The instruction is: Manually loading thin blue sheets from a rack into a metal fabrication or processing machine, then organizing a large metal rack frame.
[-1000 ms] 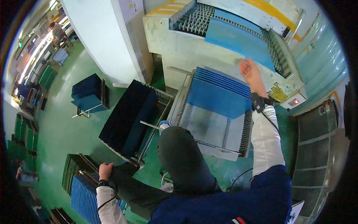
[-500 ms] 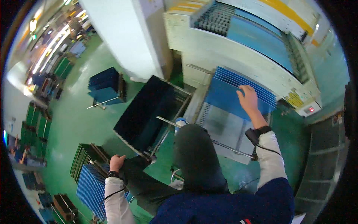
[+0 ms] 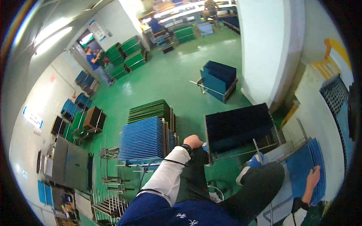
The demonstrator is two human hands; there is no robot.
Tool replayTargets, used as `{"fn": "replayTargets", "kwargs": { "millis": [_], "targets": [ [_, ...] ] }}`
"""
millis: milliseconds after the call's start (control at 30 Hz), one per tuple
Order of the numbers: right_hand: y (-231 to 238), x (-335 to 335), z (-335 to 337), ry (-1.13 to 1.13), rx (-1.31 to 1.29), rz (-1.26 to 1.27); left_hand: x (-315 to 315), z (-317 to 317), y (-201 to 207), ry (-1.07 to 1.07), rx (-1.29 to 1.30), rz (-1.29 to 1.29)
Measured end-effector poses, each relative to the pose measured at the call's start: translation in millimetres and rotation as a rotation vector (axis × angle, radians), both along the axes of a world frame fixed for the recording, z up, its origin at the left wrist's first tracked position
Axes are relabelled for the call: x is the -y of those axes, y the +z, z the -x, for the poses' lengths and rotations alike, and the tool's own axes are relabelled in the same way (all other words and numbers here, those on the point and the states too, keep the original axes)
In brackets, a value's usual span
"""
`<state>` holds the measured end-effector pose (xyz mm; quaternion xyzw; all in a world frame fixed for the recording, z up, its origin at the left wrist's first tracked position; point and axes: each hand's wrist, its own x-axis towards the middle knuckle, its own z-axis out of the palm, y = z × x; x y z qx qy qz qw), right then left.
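Observation:
My left hand [image 3: 193,141] rests on my left knee with its fingers curled in, and nothing shows in it. On the right, my right hand [image 3: 313,175] lies against the upright blue panels [image 3: 300,165], fingers apart and slightly bent. These panels stand side by side in a rack beside the pale machine. Left of my left hand stands a rack of many thin blue panels [image 3: 141,141], with green panels [image 3: 151,110] right behind it. A rack of dark panels [image 3: 241,128] sits just beyond my knees.
Farther out, a small rack of dark blue panels [image 3: 218,81] stands near a white pillar [image 3: 262,52]. Empty metal racks [image 3: 110,205] are at lower left. A person in blue [image 3: 96,62] stands by the far left wall. The machine [image 3: 320,98] borders the right.
My view has swung to the left, so the racks now sit farther right and the left wall shows. My left hand stays on the knee; my right hand stays at the blue panels.

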<state>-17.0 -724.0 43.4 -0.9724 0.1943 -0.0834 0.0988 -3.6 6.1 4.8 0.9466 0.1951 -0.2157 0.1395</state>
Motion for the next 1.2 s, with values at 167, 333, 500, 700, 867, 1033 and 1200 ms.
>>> {"fn": "replayTargets", "kwargs": {
  "millis": [167,333,500,700,867,1033,1200],
  "targets": [
    [-11.2,2.1,-7.0,0.049,0.053,0.034,-5.6,6.3,-6.1,0.019,0.012,0.006],
    [-26.9,25.3,-12.6,0.061,0.045,0.191,2.3,-2.3,4.0,0.032,-0.01,0.03],
    [-42.7,25.1,-10.1,0.016,0.091,0.284,1.9,-1.8,5.0,0.046,-0.04,0.029],
    [-32.5,20.9,-13.2,0.013,-0.053,0.236,-2.8,1.4,-0.2,0.038,-0.027,0.053],
    [-16.3,-10.4,-6.8,-0.034,-0.043,0.183,-11.8,9.3,-2.6,0.052,-0.018,0.04],
    [-20.9,13.4,5.3,-0.046,0.048,0.195,-5.0,-11.6,-2.6,-0.019,0.014,0.034],
    [11.3,-13.0,-1.8,0.073,0.049,0.17,-15.1,-0.7,-9.5,-0.142,0.075,0.048]
  ]
}}
